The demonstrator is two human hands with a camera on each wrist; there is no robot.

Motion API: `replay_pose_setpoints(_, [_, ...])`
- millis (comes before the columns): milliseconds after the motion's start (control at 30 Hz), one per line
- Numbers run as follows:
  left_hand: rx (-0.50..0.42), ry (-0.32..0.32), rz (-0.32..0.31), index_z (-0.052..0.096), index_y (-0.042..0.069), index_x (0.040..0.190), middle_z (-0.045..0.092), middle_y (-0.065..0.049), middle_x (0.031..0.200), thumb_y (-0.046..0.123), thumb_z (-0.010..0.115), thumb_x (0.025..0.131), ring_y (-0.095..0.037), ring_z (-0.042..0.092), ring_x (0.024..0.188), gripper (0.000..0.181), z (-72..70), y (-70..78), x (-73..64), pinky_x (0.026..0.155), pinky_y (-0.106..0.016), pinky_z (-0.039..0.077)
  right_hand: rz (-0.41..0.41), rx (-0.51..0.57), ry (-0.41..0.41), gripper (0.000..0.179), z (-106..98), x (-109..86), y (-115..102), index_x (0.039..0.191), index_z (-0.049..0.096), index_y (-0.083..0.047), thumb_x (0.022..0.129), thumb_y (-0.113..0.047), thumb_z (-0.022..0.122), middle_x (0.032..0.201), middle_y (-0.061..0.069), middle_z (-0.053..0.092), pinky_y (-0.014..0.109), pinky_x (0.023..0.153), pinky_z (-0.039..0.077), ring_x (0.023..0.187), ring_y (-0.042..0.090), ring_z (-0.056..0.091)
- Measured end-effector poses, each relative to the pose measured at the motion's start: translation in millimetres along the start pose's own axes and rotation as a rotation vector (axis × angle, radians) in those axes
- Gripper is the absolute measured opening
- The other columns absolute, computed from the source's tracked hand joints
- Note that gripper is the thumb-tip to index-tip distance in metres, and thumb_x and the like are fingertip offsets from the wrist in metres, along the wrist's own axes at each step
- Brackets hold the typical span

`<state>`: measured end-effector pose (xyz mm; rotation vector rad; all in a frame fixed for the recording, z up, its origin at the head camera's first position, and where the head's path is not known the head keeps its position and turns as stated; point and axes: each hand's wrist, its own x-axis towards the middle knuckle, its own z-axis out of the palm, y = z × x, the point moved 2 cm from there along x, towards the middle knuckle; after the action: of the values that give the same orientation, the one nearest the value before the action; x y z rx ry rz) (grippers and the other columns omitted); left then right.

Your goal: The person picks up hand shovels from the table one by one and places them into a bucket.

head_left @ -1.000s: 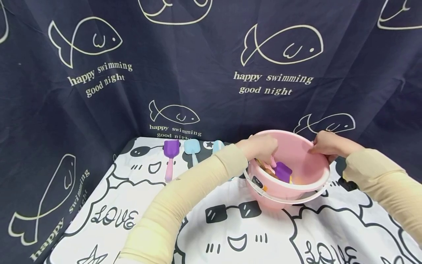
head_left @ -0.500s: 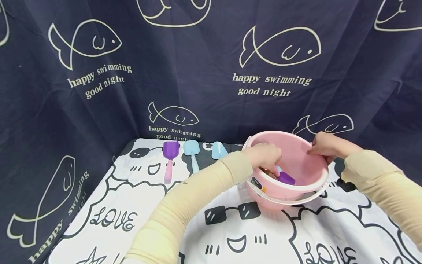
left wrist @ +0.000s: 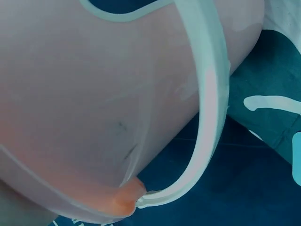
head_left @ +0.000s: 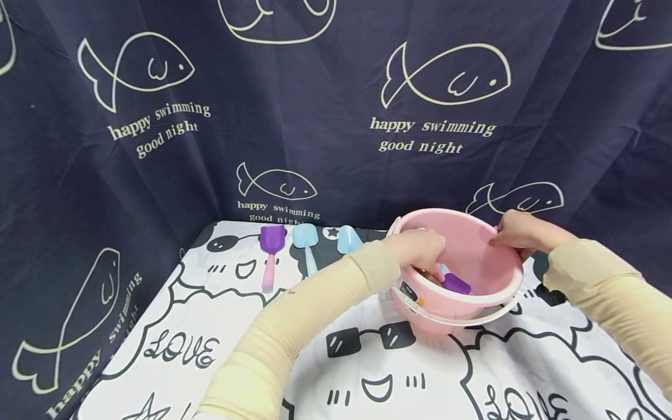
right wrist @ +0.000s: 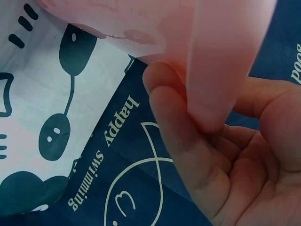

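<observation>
A pink bucket (head_left: 475, 245) stands on the patterned cloth at the right, tilted toward me. My right hand (head_left: 520, 233) pinches its far right rim; in the right wrist view the fingers (right wrist: 174, 122) lie on one side of the pink wall and the thumb side on the other. My left hand (head_left: 422, 249) reaches inside over the left rim, its fingers partly hidden, and pinches the pink handle of a purple toy shovel (head_left: 457, 284). Beside that blade shows a bit of light blue, and something brown lies below the hand. The left wrist view has the bucket's white handle (left wrist: 209, 103).
On the cloth (head_left: 236, 332) to the left lie a purple toy shovel with a pink handle (head_left: 271, 251), a light blue shovel (head_left: 306, 239) and another light blue piece (head_left: 348, 239), partly behind my left sleeve. A dark fish-print curtain (head_left: 315, 116) hangs behind.
My left hand went lower and slightly right inside the bucket, and the purple shovel blade shifted down with it. During the last half second almost nothing moved. My right hand kept its grip.
</observation>
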<state>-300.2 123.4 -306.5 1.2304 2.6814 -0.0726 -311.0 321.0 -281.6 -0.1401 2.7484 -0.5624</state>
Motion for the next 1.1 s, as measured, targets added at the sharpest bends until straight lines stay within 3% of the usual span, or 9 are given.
replay_pose_setpoints(233, [0.048, 0.013, 0.009, 0.067, 0.015, 0.087, 0.057, 0.004, 0.074, 0.051, 0.069, 0.079, -0.01, 0.056, 0.071, 0.037, -8.1, -0.8, -10.4, 0.063, -0.018, 0.042, 0.022, 0.002, -0.024, 0.023, -1.4, 0.9, -0.8, 0.077, 0.062, 0.012, 0.082, -0.011, 0.061, 0.06, 0.008, 0.06, 0.036, 0.049, 0.054, 0.049, 0.02, 0.064])
replay_pose_setpoints(367, [0.021, 0.034, -0.018, 0.066, 0.014, 0.095, 0.06, 0.004, 0.078, 0.051, 0.072, 0.076, -0.01, 0.056, 0.072, 0.043, -14.1, -3.0, -17.9, 0.066, -0.018, 0.043, 0.02, -0.002, -0.026, 0.023, -2.5, 1.4, -0.2, 0.076, 0.062, 0.011, 0.082, -0.012, 0.061, 0.06, 0.008, 0.06, 0.036, 0.049, 0.054, 0.05, 0.02, 0.064])
replay_pose_setpoints(500, [0.066, 0.067, -0.037, 0.066, 0.013, 0.1, 0.063, 0.003, 0.084, 0.048, 0.072, 0.078, -0.01, 0.056, 0.074, 0.041, -19.9, -4.6, -23.6, 0.069, -0.018, 0.044, 0.019, -0.011, -0.012, 0.022, -2.3, 2.3, 0.8, 0.074, 0.062, 0.009, 0.081, -0.012, 0.061, 0.059, 0.008, 0.059, 0.035, 0.048, 0.054, 0.048, 0.02, 0.064])
replay_pose_setpoints(600, [0.117, 0.09, -0.02, 0.067, 0.013, 0.101, 0.064, 0.004, 0.087, 0.04, 0.069, 0.083, -0.009, 0.056, 0.076, 0.033, -24.2, -4.2, -27.4, 0.072, -0.018, 0.044, 0.015, -0.027, 0.001, 0.022, -2.3, 2.4, 1.6, 0.074, 0.062, 0.009, 0.08, -0.012, 0.061, 0.059, 0.009, 0.059, 0.035, 0.047, 0.054, 0.047, 0.019, 0.063])
replay_pose_setpoints(700, [0.098, 0.098, -0.017, 0.067, 0.014, 0.097, 0.064, 0.004, 0.085, 0.035, 0.067, 0.086, -0.01, 0.055, 0.075, 0.024, -29.9, -4.7, -33.3, 0.072, -0.02, 0.045, 0.011, -0.041, 0.013, 0.022, -2.5, 2.1, 1.9, 0.073, 0.062, 0.008, 0.08, -0.012, 0.061, 0.058, 0.008, 0.059, 0.034, 0.047, 0.053, 0.046, 0.019, 0.063])
replay_pose_setpoints(967, [0.048, 0.141, -0.027, 0.063, 0.016, 0.098, 0.06, 0.006, 0.086, 0.035, 0.066, 0.087, -0.011, 0.055, 0.079, 0.023, -44.9, -6.8, -59.6, 0.073, -0.025, 0.045, 0.02, -0.016, -0.018, 0.023, -0.9, 2.3, 2.3, 0.075, 0.062, 0.009, 0.081, -0.012, 0.06, 0.06, 0.008, 0.059, 0.035, 0.049, 0.054, 0.049, 0.018, 0.063])
replay_pose_setpoints(1100, [0.065, 0.207, -0.013, 0.062, 0.016, 0.099, 0.059, 0.006, 0.083, 0.04, 0.065, 0.087, -0.01, 0.055, 0.078, 0.027, -44.1, -10.1, -74.2, 0.073, -0.027, 0.046, 0.018, -0.029, 0.002, 0.022, 0.5, 1.9, 1.9, 0.073, 0.062, 0.008, 0.08, -0.013, 0.06, 0.058, 0.008, 0.059, 0.034, 0.047, 0.054, 0.046, 0.018, 0.063])
